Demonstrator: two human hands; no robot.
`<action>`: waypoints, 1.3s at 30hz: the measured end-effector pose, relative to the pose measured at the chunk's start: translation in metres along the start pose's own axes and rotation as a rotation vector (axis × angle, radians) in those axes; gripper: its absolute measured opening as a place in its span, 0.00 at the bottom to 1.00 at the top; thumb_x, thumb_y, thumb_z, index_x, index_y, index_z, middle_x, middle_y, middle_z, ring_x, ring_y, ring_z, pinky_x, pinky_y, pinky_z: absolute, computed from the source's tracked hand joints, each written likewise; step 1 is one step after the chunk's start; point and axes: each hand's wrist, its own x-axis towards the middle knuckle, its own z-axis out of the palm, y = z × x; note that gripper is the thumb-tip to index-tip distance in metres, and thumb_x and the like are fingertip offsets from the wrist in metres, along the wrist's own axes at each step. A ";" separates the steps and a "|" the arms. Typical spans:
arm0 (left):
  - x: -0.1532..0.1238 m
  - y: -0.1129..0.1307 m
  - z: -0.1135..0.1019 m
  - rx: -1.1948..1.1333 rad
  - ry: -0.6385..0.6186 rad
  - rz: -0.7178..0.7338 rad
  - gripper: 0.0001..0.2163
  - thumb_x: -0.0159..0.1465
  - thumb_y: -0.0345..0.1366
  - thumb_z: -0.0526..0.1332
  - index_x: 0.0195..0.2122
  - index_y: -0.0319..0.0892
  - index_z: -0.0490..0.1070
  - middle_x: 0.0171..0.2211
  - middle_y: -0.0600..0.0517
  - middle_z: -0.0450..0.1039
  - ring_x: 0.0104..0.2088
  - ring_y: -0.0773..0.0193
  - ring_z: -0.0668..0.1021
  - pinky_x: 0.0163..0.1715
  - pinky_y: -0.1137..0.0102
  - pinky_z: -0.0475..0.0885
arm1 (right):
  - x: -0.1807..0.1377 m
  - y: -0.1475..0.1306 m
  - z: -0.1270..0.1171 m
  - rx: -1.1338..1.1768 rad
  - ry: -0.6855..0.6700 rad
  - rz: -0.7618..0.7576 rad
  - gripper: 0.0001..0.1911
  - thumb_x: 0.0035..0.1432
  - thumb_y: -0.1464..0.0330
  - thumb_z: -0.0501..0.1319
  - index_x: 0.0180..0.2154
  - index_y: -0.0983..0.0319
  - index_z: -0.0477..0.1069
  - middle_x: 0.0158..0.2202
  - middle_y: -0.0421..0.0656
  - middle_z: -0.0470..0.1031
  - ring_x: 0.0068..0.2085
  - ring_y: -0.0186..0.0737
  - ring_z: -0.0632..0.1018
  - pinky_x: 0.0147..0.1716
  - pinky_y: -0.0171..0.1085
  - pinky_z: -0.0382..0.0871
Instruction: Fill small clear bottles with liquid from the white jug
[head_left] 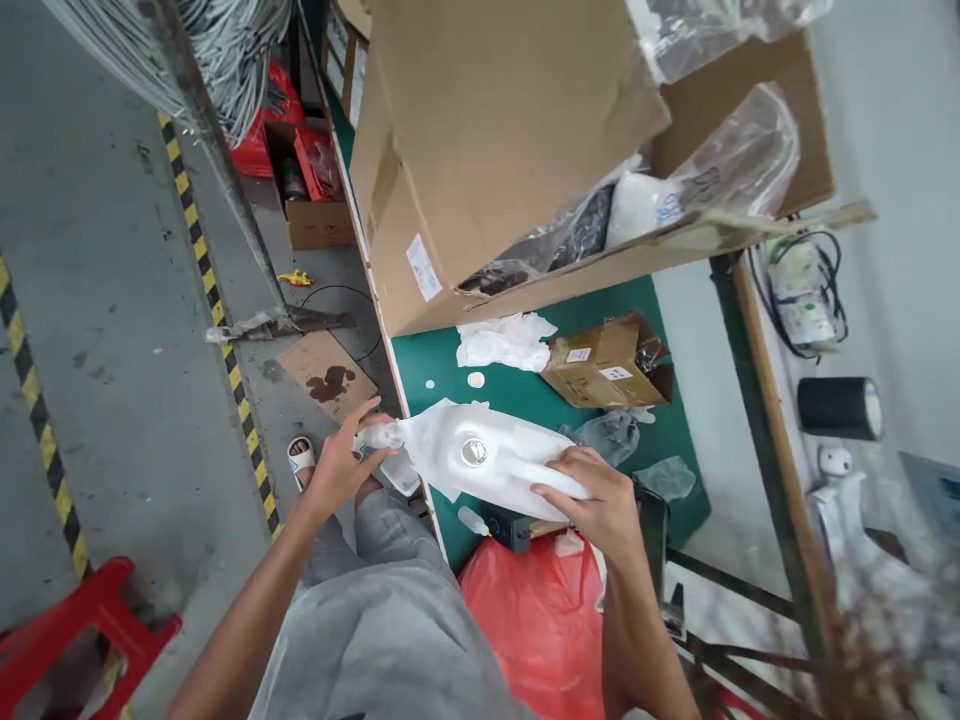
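A white plastic jug with a round opening on its upper side lies at a slant over the near end of the green table. My right hand is closed around its right end, at the handle. White cloth or paper shows under the jug's left end. My left hand is at the table's left edge, its fingers curled around a small translucent whitish thing whose kind I cannot make out. Below it, a clear plastic container is partly hidden.
A large open carton with plastic-wrapped items stands farther along the green table. Nearer are a crumpled white cloth, a small open box and a small bottle. A red plastic bag is beside my body.
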 end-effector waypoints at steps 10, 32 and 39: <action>-0.011 -0.028 -0.008 -0.037 -0.047 -0.005 0.32 0.78 0.48 0.66 0.79 0.50 0.59 0.64 0.43 0.87 0.58 0.48 0.89 0.55 0.57 0.83 | 0.050 -0.052 0.024 -0.162 -0.057 -0.192 0.19 0.76 0.57 0.71 0.35 0.62 0.81 0.26 0.41 0.80 0.28 0.38 0.79 0.34 0.40 0.76; -0.046 -0.063 -0.022 -0.089 0.047 0.074 0.32 0.77 0.39 0.68 0.79 0.51 0.59 0.64 0.46 0.87 0.69 0.50 0.84 0.72 0.54 0.77 | 0.080 -0.113 0.063 -0.320 -0.174 -0.388 0.22 0.79 0.54 0.68 0.35 0.62 0.79 0.25 0.39 0.78 0.28 0.37 0.79 0.35 0.38 0.73; -0.053 -0.072 -0.022 -0.092 0.071 0.091 0.33 0.77 0.37 0.69 0.80 0.51 0.59 0.63 0.46 0.87 0.69 0.50 0.84 0.72 0.55 0.78 | 0.080 -0.122 0.070 -0.349 -0.185 -0.399 0.25 0.80 0.53 0.66 0.33 0.63 0.80 0.24 0.39 0.77 0.28 0.37 0.79 0.34 0.38 0.72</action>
